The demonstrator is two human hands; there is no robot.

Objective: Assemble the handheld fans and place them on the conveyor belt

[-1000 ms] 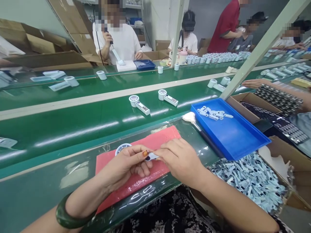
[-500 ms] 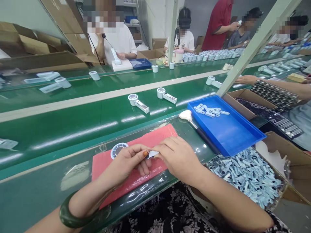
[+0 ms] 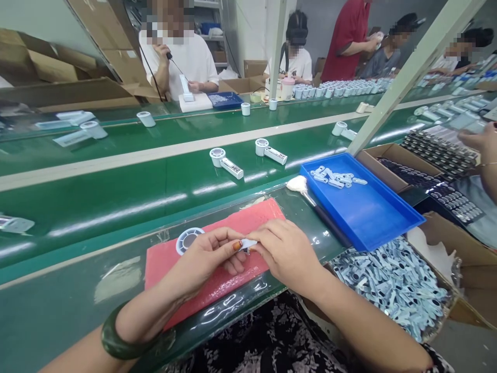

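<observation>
Over a pink foam pad (image 3: 256, 212), my left hand (image 3: 217, 254) and my right hand (image 3: 289, 251) meet at a small light-blue plastic piece (image 3: 249, 242). The left thumb and fingers pinch its left end, and my right fingertips close on its right end. A handheld fan's round white head (image 3: 189, 240) lies on the pad just behind my left hand. Whatever is beneath my fingers there is mostly hidden. My left wrist wears a dark green bangle (image 3: 126, 334).
Two handheld fans (image 3: 227, 163) lie on the green conveyor belt (image 3: 155, 204). To the right are a brush (image 3: 318, 207), a blue tray (image 3: 373, 220) with several pale pieces, and a box of small light-blue parts (image 3: 392, 290). Co-workers sit across the belt; a co-worker's hand (image 3: 483, 142) is at far right.
The light-blue piece has shifted slightly right and tilted between my fingers. Fans on the near belt moved a little right; those on the far belt moved left. The co-worker's hand at right has lifted.
</observation>
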